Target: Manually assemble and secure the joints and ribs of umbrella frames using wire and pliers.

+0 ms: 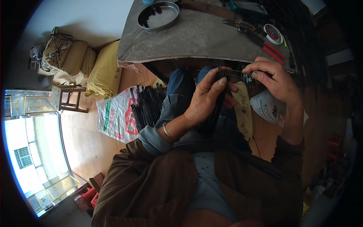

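My left hand (200,98) is closed around a bundle of thin black slats (217,109) above my lap, its thumb pressed on the upper part. A thin straight wire (234,70) crosses at the bundle's top ends and sticks out to the left. At the wire's right end, my right hand (278,79) pinches it between thumb and fingers. Whether the wire runs through every slat is too small to tell. More black slats (145,106) lie in a pile left of my knees, on a white printed sack (117,115).
Ahead stands a grey-topped table (189,41) bearing a round metal pan (158,16), red-handled pliers (261,41) and a small round tub of metal bits (273,34). On the left are a yellow sack (106,72) and a wooden stool (68,98). A white sack (266,108) lies right of my legs.
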Tool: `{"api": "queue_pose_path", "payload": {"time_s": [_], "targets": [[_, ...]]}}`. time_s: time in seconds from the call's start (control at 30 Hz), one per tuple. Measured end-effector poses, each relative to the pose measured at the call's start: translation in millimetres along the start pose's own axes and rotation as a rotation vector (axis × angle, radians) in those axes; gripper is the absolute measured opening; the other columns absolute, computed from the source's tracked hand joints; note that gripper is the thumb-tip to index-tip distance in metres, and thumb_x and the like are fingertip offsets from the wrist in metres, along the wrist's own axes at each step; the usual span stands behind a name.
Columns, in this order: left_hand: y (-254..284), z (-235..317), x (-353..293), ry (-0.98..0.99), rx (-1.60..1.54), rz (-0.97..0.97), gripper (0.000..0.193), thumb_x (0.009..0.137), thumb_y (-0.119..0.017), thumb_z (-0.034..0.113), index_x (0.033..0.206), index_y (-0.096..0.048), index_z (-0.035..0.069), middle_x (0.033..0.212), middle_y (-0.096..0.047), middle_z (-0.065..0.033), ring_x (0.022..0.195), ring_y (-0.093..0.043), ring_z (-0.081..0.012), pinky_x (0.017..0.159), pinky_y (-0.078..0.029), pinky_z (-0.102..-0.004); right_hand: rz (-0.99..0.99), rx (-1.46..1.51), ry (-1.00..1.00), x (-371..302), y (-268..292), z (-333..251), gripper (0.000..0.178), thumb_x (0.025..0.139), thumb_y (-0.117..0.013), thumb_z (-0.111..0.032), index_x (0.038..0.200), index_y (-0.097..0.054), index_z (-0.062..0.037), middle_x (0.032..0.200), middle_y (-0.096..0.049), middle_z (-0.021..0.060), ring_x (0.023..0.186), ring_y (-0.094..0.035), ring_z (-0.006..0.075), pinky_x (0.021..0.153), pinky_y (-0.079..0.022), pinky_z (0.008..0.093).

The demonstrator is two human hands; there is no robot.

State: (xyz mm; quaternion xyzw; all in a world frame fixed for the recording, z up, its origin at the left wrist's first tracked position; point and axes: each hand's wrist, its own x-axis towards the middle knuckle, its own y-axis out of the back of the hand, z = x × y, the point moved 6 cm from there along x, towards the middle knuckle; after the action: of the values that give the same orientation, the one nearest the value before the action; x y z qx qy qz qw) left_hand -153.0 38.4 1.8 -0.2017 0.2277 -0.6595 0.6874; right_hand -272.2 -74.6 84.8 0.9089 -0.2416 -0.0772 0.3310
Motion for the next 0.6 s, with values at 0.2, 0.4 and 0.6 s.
{"api": "queue_pose_path", "payload": {"time_s": [0.2,0.4,0.6], "targets": [[0.2,0.0,0.0,0.046,-0.014,-0.027,0.037,0.101,-0.039,0.026,0.133,-0.038,0.008,0.1,-0.06,-0.0144,0.076,-0.067,-0.0217,0.065,-0.055,-0.0304,-0.025,0.104,0.012,2.2,-1.3,10.8,0.018,0.087,-0.055,-0.003,0.101,-0.067,-0.0005,0.089,-0.061,0.0047,0.086,-0.059,0.0146,0.078,-0.047,0.0272],[1.1,-1.4,0.7,0.061,-0.059,-0.039,0.037,0.101,-0.039,0.026,0.133,-0.038,0.007,0.101,-0.06,-0.0144,0.077,-0.067,-0.0221,0.066,-0.056,-0.0306,-0.036,0.141,0.01,2.9,-4.1,10.1,0.018,0.087,-0.055,-0.004,0.101,-0.067,-0.0001,0.09,-0.062,0.0052,0.087,-0.059,0.0149,0.08,-0.047,0.0278],[1.2,-0.8,1.7,0.065,-0.087,-0.047,0.036,0.101,-0.039,0.026,0.132,-0.039,0.008,0.101,-0.061,-0.0143,0.077,-0.067,-0.0224,0.066,-0.056,-0.0307,-0.033,0.127,-0.012,2.8,-4.0,7.1,0.019,0.087,-0.055,-0.004,0.101,-0.066,0.0003,0.089,-0.062,0.0054,0.087,-0.059,0.0149,0.079,-0.047,0.0275]]}}
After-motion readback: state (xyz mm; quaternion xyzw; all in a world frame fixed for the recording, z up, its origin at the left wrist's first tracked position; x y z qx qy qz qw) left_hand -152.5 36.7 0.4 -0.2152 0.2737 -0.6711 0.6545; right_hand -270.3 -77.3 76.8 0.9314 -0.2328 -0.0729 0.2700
